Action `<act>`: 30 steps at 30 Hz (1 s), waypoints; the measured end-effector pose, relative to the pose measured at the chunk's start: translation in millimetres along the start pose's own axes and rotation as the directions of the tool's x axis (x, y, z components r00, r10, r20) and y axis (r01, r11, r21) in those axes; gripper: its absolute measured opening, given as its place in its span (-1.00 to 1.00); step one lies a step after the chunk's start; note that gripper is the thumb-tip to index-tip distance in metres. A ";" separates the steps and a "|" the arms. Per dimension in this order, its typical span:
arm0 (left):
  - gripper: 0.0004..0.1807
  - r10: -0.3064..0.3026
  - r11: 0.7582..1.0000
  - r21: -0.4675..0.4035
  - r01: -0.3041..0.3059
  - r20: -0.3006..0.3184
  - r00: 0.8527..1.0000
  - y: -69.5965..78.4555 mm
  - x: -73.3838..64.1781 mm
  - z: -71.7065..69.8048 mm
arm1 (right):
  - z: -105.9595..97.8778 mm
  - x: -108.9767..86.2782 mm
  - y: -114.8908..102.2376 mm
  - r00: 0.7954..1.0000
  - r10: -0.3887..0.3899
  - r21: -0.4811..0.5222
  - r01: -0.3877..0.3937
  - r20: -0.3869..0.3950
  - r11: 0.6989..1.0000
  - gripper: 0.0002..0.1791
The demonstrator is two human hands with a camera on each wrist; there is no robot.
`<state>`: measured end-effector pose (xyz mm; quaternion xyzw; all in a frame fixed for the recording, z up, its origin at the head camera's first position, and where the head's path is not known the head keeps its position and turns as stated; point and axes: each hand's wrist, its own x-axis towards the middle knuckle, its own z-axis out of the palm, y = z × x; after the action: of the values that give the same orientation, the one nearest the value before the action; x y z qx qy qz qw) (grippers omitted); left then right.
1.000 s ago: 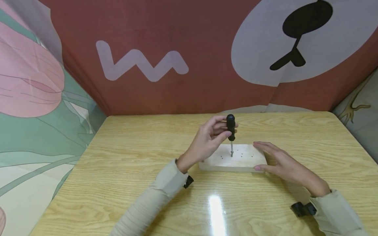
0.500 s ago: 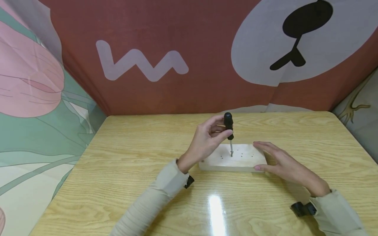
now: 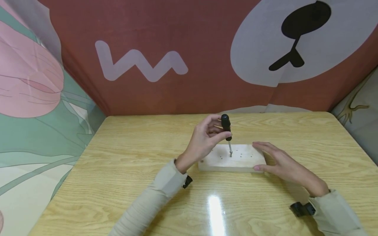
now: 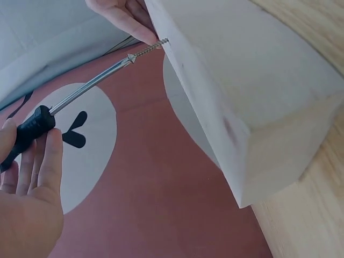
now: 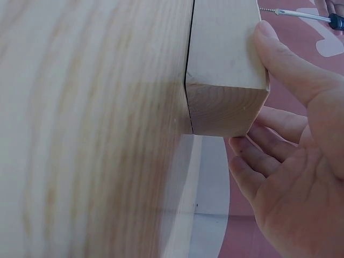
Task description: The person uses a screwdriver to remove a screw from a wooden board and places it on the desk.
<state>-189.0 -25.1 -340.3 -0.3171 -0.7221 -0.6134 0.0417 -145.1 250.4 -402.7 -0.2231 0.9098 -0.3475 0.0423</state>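
Observation:
My left hand [image 3: 201, 140] holds a screwdriver [image 3: 225, 123] by its black handle, thumb on one side and fingers on the other. The tool leans slightly left, its tip down on the head of a screw [image 4: 149, 49]. In the left wrist view the threaded shank stands largely out of the pale wooden block [image 4: 247, 70], its point at the block's top face. Small dark holes dot that face in the head view. My right hand [image 3: 280, 163] grips the block's right end, thumb on the near edge and fingers around the far side [image 5: 228, 54].
The block lies on a wood-grain table [image 3: 133, 147], toward its back half. Behind the table hangs a reddish printed cloth [image 3: 206, 91]. Dark wrist cameras sit at both cuffs, the right one [image 3: 302, 209] close over the table.
The screwdriver's handle has tipped a little to the left along with my left fingers, while its tip has stayed on the screw. My right hand and the block have kept their place.

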 end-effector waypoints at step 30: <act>-0.63 -0.025 0.999 -0.045 0.027 0.038 0.999 -0.5 -3.0 1.3 | -1.3 0.2 -1.5 1.000 0.001 -0.010 -0.001 -0.008 1.000 -0.16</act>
<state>-186.4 -25.2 -342.3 -0.3198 -0.7128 -0.6241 0.0129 -145.0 250.1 -400.7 -0.2215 0.9118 -0.3438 0.0375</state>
